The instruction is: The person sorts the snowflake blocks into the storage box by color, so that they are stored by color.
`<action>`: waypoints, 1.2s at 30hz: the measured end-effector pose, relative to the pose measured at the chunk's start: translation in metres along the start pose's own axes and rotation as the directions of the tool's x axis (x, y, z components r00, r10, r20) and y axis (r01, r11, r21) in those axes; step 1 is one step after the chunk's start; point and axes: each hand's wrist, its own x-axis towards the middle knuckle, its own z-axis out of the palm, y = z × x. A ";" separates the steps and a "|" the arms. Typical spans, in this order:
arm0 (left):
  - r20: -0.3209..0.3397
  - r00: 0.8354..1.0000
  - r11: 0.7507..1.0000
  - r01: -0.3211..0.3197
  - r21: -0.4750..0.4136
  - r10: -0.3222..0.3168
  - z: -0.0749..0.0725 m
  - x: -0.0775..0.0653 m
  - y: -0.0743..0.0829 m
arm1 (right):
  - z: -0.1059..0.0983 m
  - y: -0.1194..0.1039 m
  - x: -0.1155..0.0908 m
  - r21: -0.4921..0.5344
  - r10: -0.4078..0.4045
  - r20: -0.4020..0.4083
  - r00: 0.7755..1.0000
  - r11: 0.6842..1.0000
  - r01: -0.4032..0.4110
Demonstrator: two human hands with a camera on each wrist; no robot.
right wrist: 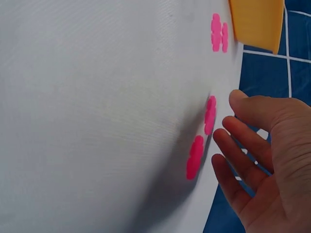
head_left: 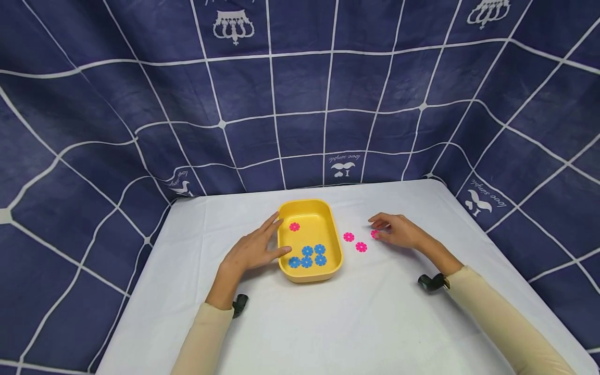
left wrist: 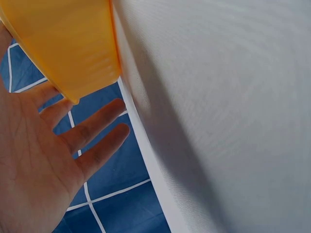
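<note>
My left hand [head_left: 250, 250] rests at the left side of a yellow tray [head_left: 335, 229], fingers spread along its rim and thumb over the near corner. In the left wrist view the palm [left wrist: 36, 160] faces the tray's outer wall [left wrist: 82, 43]. Inside the tray lie a pink flower-shaped disc [head_left: 294, 227] and several blue flower-shaped discs [head_left: 307, 251]. Bent loosely, my right hand [head_left: 398, 230] hovers over a pink disc [head_left: 375, 234] right of the tray. The right wrist view shows its fingers [right wrist: 238, 150] apart, holding nothing, beside two pink discs [right wrist: 196, 158].
Two more pink discs, a left one [head_left: 349, 237] and a nearer one [head_left: 361, 247], lie between the tray and my right hand. A white cloth [head_left: 300, 328] covers the table. Blue curtains with white lines [head_left: 300, 135] stand behind it and at both sides.
</note>
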 end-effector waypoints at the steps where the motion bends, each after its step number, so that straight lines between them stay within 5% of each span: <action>1: -0.001 1.000 1.000 0.000 -0.002 0.000 0.000 0.000 0.000 | 0.001 0.001 -0.001 -0.002 0.000 0.000 1.000 1.000 0.000; 15: -0.007 1.000 1.000 -0.001 -0.015 0.001 0.001 0.000 -0.001 | 0.009 0.004 -0.003 -0.042 0.049 -0.021 0.999 0.998 -0.050; 36: 0.005 1.000 1.000 -0.004 -0.011 0.004 -0.001 0.000 -0.001 | 0.007 0.006 -0.003 -0.089 -0.002 -0.032 0.999 0.996 0.000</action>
